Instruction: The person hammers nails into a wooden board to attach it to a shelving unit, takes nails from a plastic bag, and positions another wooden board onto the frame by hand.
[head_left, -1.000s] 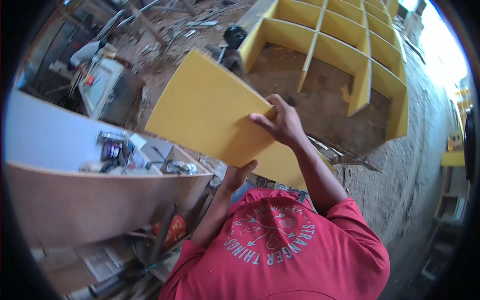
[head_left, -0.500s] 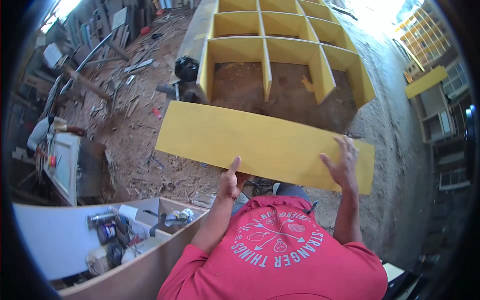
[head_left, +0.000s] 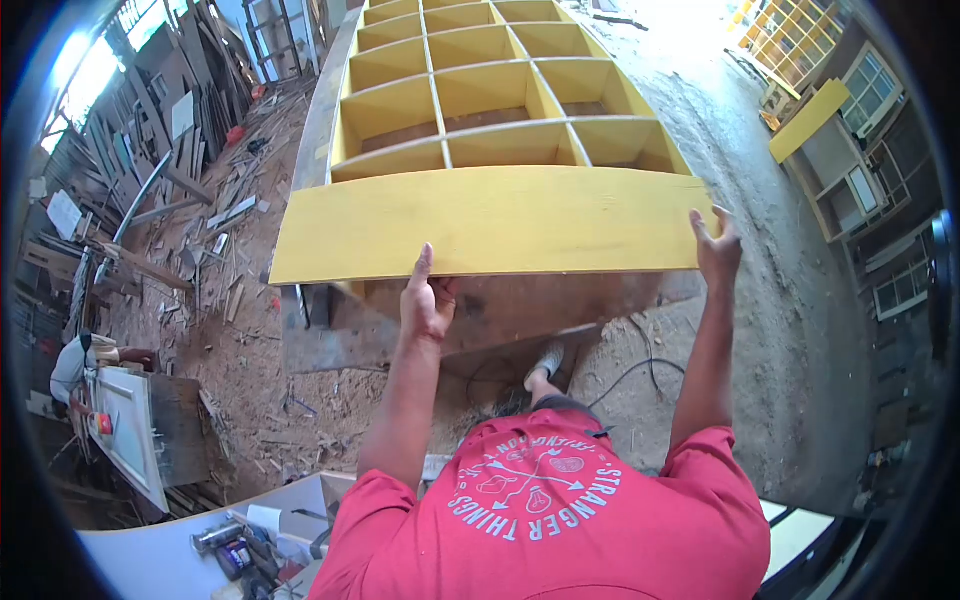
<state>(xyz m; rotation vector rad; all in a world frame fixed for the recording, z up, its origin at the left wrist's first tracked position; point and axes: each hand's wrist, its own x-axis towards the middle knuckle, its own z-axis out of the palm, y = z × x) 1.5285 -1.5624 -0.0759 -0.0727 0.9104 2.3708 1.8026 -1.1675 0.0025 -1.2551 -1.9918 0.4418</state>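
Observation:
A long yellow board (head_left: 490,222) spans the space before me, its far edge overlapping the near end of a yellow shelf frame (head_left: 570,140) divided into compartments. My left hand (head_left: 430,305) grips the board's near edge, thumb on top and fingers partly hidden underneath. At the right end, my right hand (head_left: 718,250) holds the board's corner with the thumb and fingers around it. Whether the board touches the frame I cannot tell. Under the frame lies a brown worktop (head_left: 490,315).
On the left a person (head_left: 75,370) is beside a white framed panel (head_left: 130,425). A box (head_left: 160,560) of tools and cans stands at lower left. Wood scraps (head_left: 235,212) litter the ground, and a black cable (head_left: 650,365) runs near my foot (head_left: 543,368).
Both hands have carried the board forward and slightly left, up to the shelf frame, and it is now more level. My right hand has moved from its face to its right end.

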